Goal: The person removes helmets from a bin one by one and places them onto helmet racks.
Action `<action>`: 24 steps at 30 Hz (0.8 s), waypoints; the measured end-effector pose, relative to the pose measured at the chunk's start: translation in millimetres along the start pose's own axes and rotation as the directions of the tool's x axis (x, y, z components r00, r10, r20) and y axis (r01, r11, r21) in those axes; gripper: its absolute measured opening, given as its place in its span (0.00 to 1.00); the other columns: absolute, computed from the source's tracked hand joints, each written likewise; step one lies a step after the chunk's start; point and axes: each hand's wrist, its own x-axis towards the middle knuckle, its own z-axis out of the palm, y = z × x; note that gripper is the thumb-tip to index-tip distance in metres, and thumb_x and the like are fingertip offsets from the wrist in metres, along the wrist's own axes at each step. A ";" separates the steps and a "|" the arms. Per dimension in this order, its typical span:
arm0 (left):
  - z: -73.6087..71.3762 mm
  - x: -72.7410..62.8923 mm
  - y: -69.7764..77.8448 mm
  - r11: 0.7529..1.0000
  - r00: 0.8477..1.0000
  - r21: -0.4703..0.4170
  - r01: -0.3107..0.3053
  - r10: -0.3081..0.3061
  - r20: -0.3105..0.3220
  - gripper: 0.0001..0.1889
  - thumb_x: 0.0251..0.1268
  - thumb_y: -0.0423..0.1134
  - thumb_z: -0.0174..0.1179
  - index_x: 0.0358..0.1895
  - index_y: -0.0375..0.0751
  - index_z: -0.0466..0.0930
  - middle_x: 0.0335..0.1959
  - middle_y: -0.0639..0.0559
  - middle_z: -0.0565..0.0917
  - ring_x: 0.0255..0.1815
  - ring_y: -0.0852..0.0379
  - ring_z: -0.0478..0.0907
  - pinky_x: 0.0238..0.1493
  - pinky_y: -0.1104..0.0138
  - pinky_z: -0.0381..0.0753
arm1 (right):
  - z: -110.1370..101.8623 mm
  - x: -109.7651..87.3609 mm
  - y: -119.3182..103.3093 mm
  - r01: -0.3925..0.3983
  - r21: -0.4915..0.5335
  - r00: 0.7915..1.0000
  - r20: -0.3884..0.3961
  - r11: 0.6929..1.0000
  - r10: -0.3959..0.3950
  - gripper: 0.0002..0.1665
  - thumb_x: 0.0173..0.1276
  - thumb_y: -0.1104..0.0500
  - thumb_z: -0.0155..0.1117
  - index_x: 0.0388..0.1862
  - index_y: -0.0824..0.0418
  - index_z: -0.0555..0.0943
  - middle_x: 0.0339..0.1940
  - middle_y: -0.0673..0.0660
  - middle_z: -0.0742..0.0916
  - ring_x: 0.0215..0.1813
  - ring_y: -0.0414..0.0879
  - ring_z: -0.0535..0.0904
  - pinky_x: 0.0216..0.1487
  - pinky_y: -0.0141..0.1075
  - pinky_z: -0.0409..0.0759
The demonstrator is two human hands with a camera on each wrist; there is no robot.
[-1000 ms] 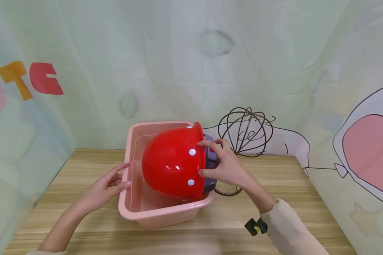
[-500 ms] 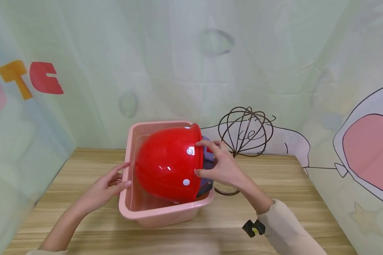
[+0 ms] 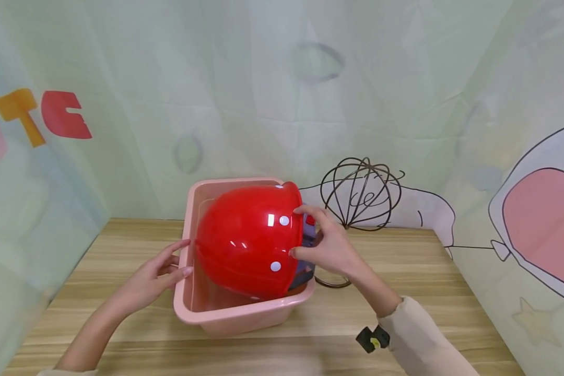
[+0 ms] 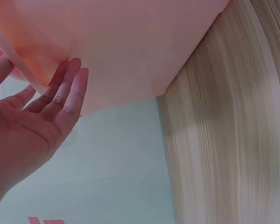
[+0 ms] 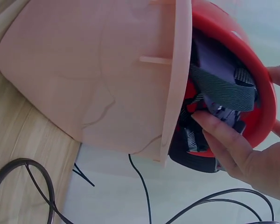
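A glossy red helmet [image 3: 244,240] with white dots lies on its side in a pink plastic basin [image 3: 235,313]. Its dome faces left and its opening faces right. My right hand [image 3: 329,245] grips the helmet's brim, with fingers reaching inside past the dark straps [image 5: 224,88] and padding. My left hand [image 3: 155,279] holds the basin's left rim. In the left wrist view, several fingers lie along the basin's outer wall [image 4: 121,51], while the thumb and another finger reach over the rim.
A dark wire stand [image 3: 362,193] with a balloon-shaped cage stands just right of the basin, close behind my right hand. The wooden table [image 3: 380,313] meets a printed cloth backdrop [image 3: 244,104] at the back. A small black item [image 3: 373,339] is at the right sleeve.
The helmet has shifted left within the basin and turned slightly, the right hand moving a little with it. My left hand and the basin have stayed in place.
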 end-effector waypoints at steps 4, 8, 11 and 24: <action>0.9 -0.3 -0.1 1.000 1.000 -0.012 0.016 -0.016 0.000 0.33 0.64 0.42 0.55 0.69 0.39 0.52 0.48 0.37 0.75 0.45 0.45 0.75 0.37 0.64 0.81 | -2.2 -0.8 0.5 -0.034 0.094 0.998 -0.045 0.995 0.039 0.40 0.46 0.61 0.70 0.59 0.43 0.67 0.54 0.52 0.71 0.31 0.52 0.75 0.28 0.36 0.79; 0.7 -0.6 -0.2 1.000 1.000 -0.010 0.016 -0.016 -0.001 0.33 0.64 0.42 0.55 0.69 0.39 0.52 0.48 0.37 0.75 0.45 0.46 0.75 0.36 0.64 0.81 | -5.8 -2.4 0.2 -0.052 0.190 0.997 -0.055 0.980 0.063 0.38 0.49 0.62 0.68 0.59 0.42 0.66 0.55 0.51 0.70 0.31 0.53 0.76 0.30 0.39 0.80; 0.5 -1.1 -0.1 1.000 1.000 -0.009 0.019 -0.019 -0.003 0.33 0.64 0.42 0.55 0.69 0.39 0.52 0.48 0.38 0.75 0.45 0.46 0.75 0.36 0.64 0.81 | -8.1 -3.1 0.7 -0.052 0.225 0.997 -0.045 0.973 0.064 0.39 0.49 0.63 0.67 0.59 0.42 0.65 0.56 0.51 0.69 0.33 0.53 0.77 0.32 0.40 0.81; 1.0 -3.3 0.6 1.000 1.000 -0.007 0.011 -0.011 -0.005 0.33 0.64 0.42 0.55 0.69 0.39 0.52 0.48 0.38 0.75 0.45 0.46 0.76 0.37 0.64 0.81 | -11.5 -6.4 2.6 -0.056 0.309 0.995 -0.065 0.949 0.080 0.36 0.51 0.62 0.65 0.59 0.42 0.65 0.59 0.53 0.67 0.35 0.53 0.78 0.33 0.42 0.80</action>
